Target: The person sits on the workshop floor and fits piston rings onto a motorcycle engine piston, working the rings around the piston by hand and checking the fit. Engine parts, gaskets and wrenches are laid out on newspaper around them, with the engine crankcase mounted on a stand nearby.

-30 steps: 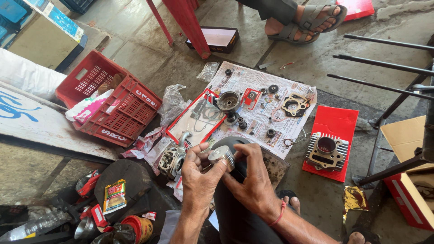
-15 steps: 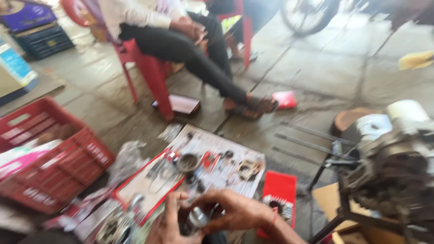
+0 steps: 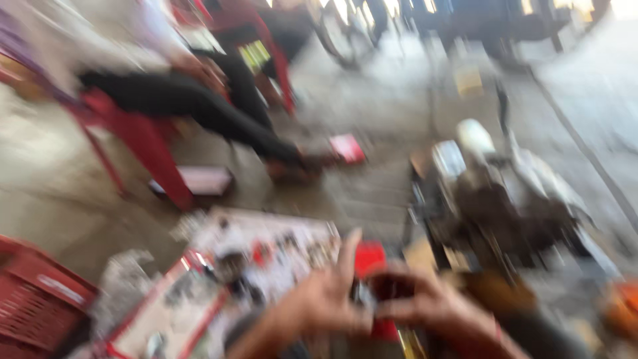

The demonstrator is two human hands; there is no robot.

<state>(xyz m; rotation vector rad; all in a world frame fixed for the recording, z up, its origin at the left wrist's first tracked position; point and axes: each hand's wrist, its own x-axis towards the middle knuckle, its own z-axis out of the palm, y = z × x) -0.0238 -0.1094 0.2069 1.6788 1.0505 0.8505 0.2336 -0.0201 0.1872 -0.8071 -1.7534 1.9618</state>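
Note:
The view is heavily blurred by motion. My left hand [image 3: 323, 300] and my right hand [image 3: 430, 302] meet at the bottom centre, both closed around a small dark metal part [image 3: 380, 292] whose shape I cannot make out. One finger of my left hand sticks upward. Just behind the hands lies a white sheet [image 3: 266, 256] on the floor carrying several small metal parts, with a red box [image 3: 369, 258] at its right edge.
A stripped engine block [image 3: 505, 199] stands on the floor to the right. A red crate [image 3: 33, 299] sits at the lower left. A person in dark trousers [image 3: 199, 106] sits on a red plastic chair [image 3: 143, 143] at the back left.
The camera has swung up and to the right, so the hands sit lower in view and the engine is nearer the centre. Both hands stay closed together on the small part.

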